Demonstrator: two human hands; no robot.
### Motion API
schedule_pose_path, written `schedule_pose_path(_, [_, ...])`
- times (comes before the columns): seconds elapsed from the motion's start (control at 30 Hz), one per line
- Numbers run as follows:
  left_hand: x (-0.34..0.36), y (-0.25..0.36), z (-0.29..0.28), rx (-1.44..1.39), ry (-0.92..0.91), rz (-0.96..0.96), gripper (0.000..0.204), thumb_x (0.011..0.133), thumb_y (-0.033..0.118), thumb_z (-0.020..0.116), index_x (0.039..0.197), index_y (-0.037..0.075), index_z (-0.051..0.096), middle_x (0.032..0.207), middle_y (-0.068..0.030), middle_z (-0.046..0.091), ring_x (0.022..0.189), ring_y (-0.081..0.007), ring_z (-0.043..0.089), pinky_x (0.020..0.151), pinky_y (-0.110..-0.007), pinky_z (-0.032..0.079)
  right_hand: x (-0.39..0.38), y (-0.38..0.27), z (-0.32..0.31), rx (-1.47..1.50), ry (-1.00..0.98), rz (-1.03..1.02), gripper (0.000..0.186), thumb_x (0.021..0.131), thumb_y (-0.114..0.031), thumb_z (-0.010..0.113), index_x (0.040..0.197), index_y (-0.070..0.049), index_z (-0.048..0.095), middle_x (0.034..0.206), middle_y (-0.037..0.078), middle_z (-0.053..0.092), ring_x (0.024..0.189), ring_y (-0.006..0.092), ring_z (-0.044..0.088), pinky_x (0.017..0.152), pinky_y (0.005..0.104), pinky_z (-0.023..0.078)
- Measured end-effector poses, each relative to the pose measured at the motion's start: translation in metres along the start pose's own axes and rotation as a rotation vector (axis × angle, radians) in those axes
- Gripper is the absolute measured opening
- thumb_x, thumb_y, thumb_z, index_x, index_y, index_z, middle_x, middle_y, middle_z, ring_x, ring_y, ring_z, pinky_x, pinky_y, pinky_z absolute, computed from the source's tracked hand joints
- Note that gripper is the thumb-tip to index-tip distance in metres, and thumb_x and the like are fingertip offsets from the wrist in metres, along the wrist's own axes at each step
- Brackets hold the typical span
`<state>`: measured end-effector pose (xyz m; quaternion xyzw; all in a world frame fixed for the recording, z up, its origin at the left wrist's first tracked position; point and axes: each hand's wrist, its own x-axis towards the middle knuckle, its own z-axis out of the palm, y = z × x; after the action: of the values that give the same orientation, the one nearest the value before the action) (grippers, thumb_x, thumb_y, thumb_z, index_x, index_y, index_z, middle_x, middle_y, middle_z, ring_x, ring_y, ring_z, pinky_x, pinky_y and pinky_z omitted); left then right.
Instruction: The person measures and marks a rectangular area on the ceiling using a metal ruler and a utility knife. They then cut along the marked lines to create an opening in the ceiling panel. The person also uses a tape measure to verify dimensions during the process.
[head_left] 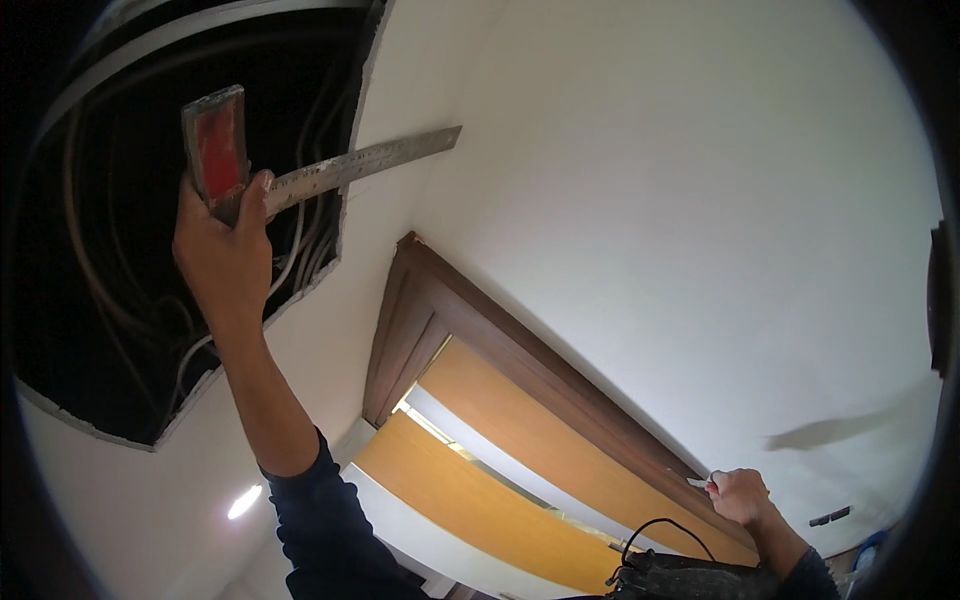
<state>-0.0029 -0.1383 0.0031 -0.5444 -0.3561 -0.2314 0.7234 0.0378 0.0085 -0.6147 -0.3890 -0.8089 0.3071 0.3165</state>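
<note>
My left hand (225,250) is raised at the upper left, fingers closed around a try square (215,150) with a worn red stock. Its scuffed metal blade reaches right across the edge of a ceiling opening (110,270), the tip close to where the ceiling meets the white wall. Low on the right, my right hand (740,497) is closed on a small red tool (699,484) with a pale narrow tip. That hand is beside the brown door frame (560,370), against the white wall; most of the tool is hidden in the fingers.
Loose cables (300,240) hang inside the dark, rough-edged opening. Orange-yellow door panels (500,400) stand below the frame. A dark bag-like object (690,575) with a black cord is at the bottom. A lit ceiling lamp (244,502) glows lower left, and a dark wall plate (829,516) lies lower right.
</note>
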Motion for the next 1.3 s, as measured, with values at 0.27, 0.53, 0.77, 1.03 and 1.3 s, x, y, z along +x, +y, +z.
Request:
schedule_pose_path(0.27, [-0.004, -0.002, 0.004, 0.032, 0.009, 0.024, 0.042, 0.090, 0.020, 0.071, 0.125, 0.000, 0.057, 0.112, -0.0197, 0.067, 0.103, -0.0293, 0.070, 0.092, -0.043, 0.054, -0.001, 0.000, -0.001, -0.010, 0.021, -0.005, 0.022, 0.090, -0.027, 0.058, 0.095, -0.009, 0.070, 0.084, 0.016, 0.071, 0.083, 0.0360, 0.069, 0.078, 0.0481, 0.052])
schedule_pose_path(0.53, [-0.005, 0.001, 0.004, 0.040, 0.017, 0.013, 0.042, 0.090, 0.020, 0.071, 0.124, 0.000, 0.057, 0.112, -0.0197, 0.067, 0.104, -0.0305, 0.069, 0.092, -0.043, 0.055, -0.001, 0.003, 0.005, -0.029, 0.017, -0.018, 0.021, 0.090, -0.027, 0.060, 0.094, -0.009, 0.070, 0.084, 0.016, 0.071, 0.082, 0.0357, 0.069, 0.077, 0.0483, 0.053])
schedule_pose_path(0.77, [-0.009, -0.007, 0.003, -0.010, 0.024, 0.063, 0.042, 0.088, 0.020, 0.073, 0.122, 0.000, 0.058, 0.107, -0.0192, 0.069, 0.098, -0.0306, 0.071, 0.085, -0.040, 0.057, 0.002, 0.016, 0.007, -0.102, 0.025, 0.019, 0.023, 0.091, -0.030, 0.057, 0.096, -0.011, 0.070, 0.086, 0.016, 0.071, 0.083, 0.0354, 0.069, 0.077, 0.0477, 0.053])
schedule_pose_path(1.03, [-0.124, 0.021, 0.004, -0.500, -0.098, 0.109, 0.016, 0.075, 0.012, 0.072, 0.089, 0.008, 0.066, 0.069, -0.0098, 0.065, 0.059, -0.0274, 0.066, 0.053, -0.035, 0.050, -0.005, 0.009, -0.022, -0.083, 0.290, -0.081, 0.016, 0.091, -0.024, 0.057, 0.098, -0.011, 0.064, 0.088, 0.013, 0.069, 0.086, 0.0344, 0.067, 0.077, 0.0478, 0.052])
schedule_pose_path(1.3, [-0.287, 0.067, 0.038, -1.014, -0.522, -0.533, 0.032, 0.071, 0.021, 0.082, 0.086, 0.002, 0.060, 0.065, -0.0092, 0.064, 0.055, -0.0220, 0.063, 0.054, -0.033, 0.052, -0.144, -0.014, -0.024, -0.432, 0.120, 0.240, 0.026, 0.092, -0.034, 0.057, 0.103, -0.013, 0.067, 0.094, 0.011, 0.071, 0.086, 0.0322, 0.069, 0.074, 0.0483, 0.053])
